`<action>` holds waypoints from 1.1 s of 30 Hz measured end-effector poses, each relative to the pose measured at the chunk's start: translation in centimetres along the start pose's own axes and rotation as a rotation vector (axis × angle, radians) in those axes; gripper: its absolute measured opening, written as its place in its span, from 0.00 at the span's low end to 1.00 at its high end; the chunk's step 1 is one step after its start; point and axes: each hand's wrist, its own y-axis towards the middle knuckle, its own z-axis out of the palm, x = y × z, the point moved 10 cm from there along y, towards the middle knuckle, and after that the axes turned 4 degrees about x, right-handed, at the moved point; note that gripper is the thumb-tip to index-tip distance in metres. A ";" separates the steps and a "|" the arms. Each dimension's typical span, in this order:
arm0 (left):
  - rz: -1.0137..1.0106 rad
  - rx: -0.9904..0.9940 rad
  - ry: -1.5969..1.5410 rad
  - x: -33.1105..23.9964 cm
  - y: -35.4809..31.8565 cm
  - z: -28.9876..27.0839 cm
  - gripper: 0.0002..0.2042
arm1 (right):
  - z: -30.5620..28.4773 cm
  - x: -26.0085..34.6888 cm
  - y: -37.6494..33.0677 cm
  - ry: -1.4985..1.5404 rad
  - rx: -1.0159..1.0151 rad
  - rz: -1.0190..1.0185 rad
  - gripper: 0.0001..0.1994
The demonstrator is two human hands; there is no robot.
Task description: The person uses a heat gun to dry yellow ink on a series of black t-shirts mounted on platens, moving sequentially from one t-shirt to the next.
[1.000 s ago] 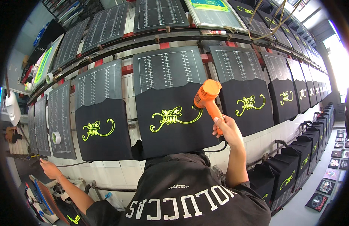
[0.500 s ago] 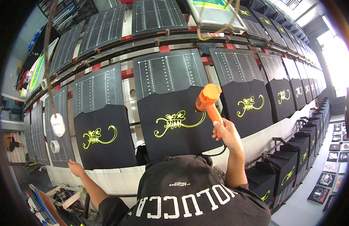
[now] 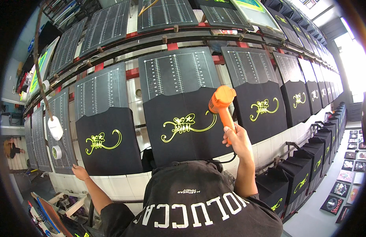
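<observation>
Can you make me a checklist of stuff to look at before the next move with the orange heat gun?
1. Right hand has hold of the orange heat gun: ok, fingers are around its handle.
2. Gun's front end faces the middle black shirt: ok, it points down toward it.
3. Shirt lies flat on its board: ok, it looks smooth.
4. Yellow design is dry: cannot tell by looking.
5. Gun is blowing hot air: cannot tell, air doesn't show.
6. Nothing loose on the board near the left hand: not ok, a tape roll is there.
</observation>
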 end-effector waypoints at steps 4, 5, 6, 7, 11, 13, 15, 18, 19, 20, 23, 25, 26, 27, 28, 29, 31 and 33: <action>0.072 0.025 -0.079 0.6 1.1 0.8 0.22 | -0.5 -0.1 0.3 0.031 -0.018 -0.013 0.13; 0.112 0.038 -0.117 0.0 0.9 0.9 0.22 | -0.6 -0.2 0.2 0.029 -0.015 -0.005 0.14; 0.136 0.058 -0.118 -0.4 0.6 1.1 0.22 | -0.8 -0.3 0.2 0.028 -0.012 0.004 0.14; 0.160 0.077 -0.118 -1.0 0.2 1.5 0.22 | -1.0 -0.5 0.2 0.027 -0.008 0.013 0.14; 0.198 0.132 -0.074 -4.1 -2.2 1.9 0.20 | -1.1 -0.8 -0.5 0.001 -0.044 0.017 0.14; 0.214 0.145 -0.059 -5.2 -3.0 1.7 0.21 | -1.6 -1.2 -0.7 0.031 -0.034 0.028 0.14; 0.251 0.144 -0.046 -5.8 -3.3 1.9 0.21 | -1.8 -1.4 -0.9 0.036 -0.032 0.031 0.14; 0.299 0.146 -0.028 -6.5 -3.7 2.5 0.20 | -1.8 -1.7 -1.4 0.030 -0.034 0.034 0.14; 0.298 0.134 -0.045 -6.4 -3.7 2.5 0.19 | -2.0 -1.9 -1.5 0.048 -0.029 0.038 0.14; 0.297 0.123 -0.063 -6.5 -3.7 2.5 0.17 | -2.1 -2.0 -1.7 0.065 -0.025 0.041 0.14; 0.307 0.108 -0.107 -6.6 -3.9 2.5 0.15 | -2.0 -2.5 -2.1 0.046 -0.039 0.031 0.14; 0.310 0.113 -0.119 -7.1 -4.2 2.6 0.15 | -2.1 -2.7 -2.5 0.063 -0.035 0.043 0.14; 0.307 0.117 -0.116 -6.9 -4.2 2.8 0.15 | -2.2 -2.8 -2.7 0.071 -0.030 0.050 0.14; 0.303 0.122 -0.113 -6.7 -4.1 2.9 0.15 | -2.0 -2.8 -2.9 0.055 -0.028 0.044 0.14; 0.317 0.138 -0.117 -6.7 -4.0 3.1 0.15 | -1.7 -2.8 -3.1 0.039 -0.026 0.038 0.14; 0.330 0.148 -0.119 -5.9 -3.3 3.6 0.15 | -1.5 -2.8 -3.3 0.025 -0.017 0.031 0.13; 0.352 0.163 -0.150 -5.2 -3.0 4.2 0.16 | -1.5 -3.1 -3.6 0.052 -0.007 0.044 0.13; 0.371 0.168 -0.209 -5.4 -2.9 4.3 0.16 | -1.3 -3.2 -4.1 0.055 -0.001 0.044 0.14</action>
